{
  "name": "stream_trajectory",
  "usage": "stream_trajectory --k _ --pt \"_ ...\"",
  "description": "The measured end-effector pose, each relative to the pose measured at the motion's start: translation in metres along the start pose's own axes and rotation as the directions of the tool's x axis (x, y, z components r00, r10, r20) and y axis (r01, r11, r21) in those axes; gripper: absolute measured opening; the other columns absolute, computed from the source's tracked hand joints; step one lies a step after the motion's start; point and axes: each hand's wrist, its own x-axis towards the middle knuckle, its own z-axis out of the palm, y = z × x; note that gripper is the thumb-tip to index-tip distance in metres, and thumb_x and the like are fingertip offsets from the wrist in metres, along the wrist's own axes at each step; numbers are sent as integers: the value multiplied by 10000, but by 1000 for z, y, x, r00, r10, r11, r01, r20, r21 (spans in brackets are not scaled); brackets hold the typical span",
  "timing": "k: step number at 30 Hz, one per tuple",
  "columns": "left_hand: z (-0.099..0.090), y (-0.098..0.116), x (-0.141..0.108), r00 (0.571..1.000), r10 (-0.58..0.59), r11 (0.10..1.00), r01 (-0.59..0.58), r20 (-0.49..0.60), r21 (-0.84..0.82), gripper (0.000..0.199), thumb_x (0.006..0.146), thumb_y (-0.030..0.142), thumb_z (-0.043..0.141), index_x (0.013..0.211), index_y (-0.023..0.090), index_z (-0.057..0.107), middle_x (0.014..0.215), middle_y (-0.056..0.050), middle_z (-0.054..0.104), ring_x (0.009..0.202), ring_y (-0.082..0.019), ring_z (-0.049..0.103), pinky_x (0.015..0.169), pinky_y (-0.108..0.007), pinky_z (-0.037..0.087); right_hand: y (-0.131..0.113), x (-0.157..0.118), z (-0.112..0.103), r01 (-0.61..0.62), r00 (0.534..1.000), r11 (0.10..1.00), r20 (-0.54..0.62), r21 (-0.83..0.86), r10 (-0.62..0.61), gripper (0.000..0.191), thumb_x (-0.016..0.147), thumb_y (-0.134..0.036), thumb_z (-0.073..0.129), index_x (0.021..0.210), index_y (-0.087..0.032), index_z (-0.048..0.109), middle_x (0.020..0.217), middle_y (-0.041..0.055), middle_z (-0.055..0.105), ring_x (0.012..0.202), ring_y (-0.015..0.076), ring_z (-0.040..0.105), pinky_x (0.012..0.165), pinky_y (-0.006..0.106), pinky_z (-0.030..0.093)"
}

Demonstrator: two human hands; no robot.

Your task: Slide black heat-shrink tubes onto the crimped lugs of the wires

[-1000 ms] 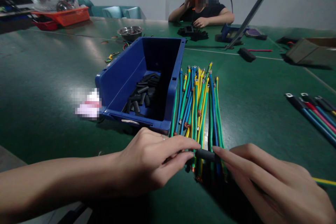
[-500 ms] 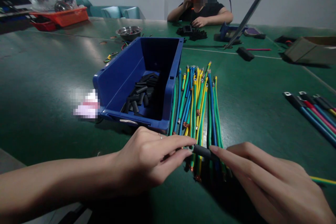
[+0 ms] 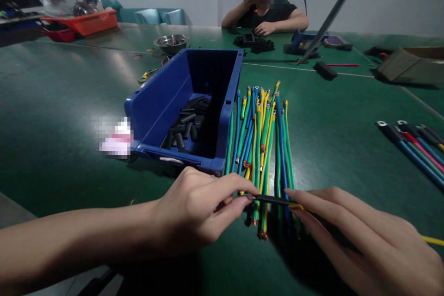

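Note:
A black tube sleeve (image 3: 272, 200) spans the gap between my two hands, seen edge-on as a thin dark strip. My left hand (image 3: 204, 206) pinches the sleeve's left end, where a small shiny bit shows at the fingertips. On the other side, the fingers of my right hand (image 3: 360, 231) close on a yellow-green cable (image 3: 296, 206) right where it meets the sleeve. More of that cable comes out past the right edge of the hand. Beneath lie several green, blue and yellow cables (image 3: 258, 138) with metal lugs at the far ends and bare copper at some near ends.
A blue bin (image 3: 152, 111) holding loose black sleeves (image 3: 187, 120) stands left of the cables. Darker cables with lugs (image 3: 412, 148) lie at right. Farther off are a metal bowl (image 3: 171, 44), a cardboard box (image 3: 412, 67), a slanted pole (image 3: 333, 16) and a seated person (image 3: 265, 18).
The sleeve has turned from broad side to thin edge. My right fingertips have shifted slightly right, and yellow cable now shows at them. My left hand has stayed nearly still.

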Motion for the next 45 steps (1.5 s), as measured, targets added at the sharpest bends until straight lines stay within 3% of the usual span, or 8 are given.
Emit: stream_trajectory --k 3,8,19,39,45 --pt "0 0 0 1000 17 1000 -17 -3 4 129 874 119 610 996 146 641 568 72 567 433 -57 511 454 -186 341 0 -2 1 6 1000 1000 14 13 -6 181 925 -171 524 1075 -196 623 932 8 658 716 49 626 651 148 451" --pt "2 -2 0 999 50 998 -51 -16 -32 175 873 126 634 1047 150 635 607 60 609 451 -58 535 453 -168 361 0 1 -2 -6 1000 1000 15 19 6 169 929 -166 511 1038 -196 638 905 5 671 665 52 622 606 156 455" --pt "1 -1 -1 1000 1 998 0 17 -58 258 867 188 680 1112 140 615 570 87 583 432 -45 520 454 -156 377 3 -2 -3 18 999 998 50 61 -21 192 915 -138 525 1081 -186 610 898 14 657 684 60 612 592 168 457" --pt "1 -2 0 995 86 996 -86 -48 -9 175 868 183 683 1032 126 665 601 49 643 449 -57 552 438 -171 378 4 -5 -7 51 998 998 18 42 -52 283 867 -68 555 1107 -195 631 952 27 680 754 96 639 630 197 486" --pt "-2 -1 2 995 95 995 -95 -13 -6 170 871 186 685 1022 107 679 685 6 719 510 -83 640 487 -171 458 2 -2 -8 64 997 996 28 54 -66 249 868 -74 568 1086 -177 631 929 25 676 730 84 625 628 198 474"
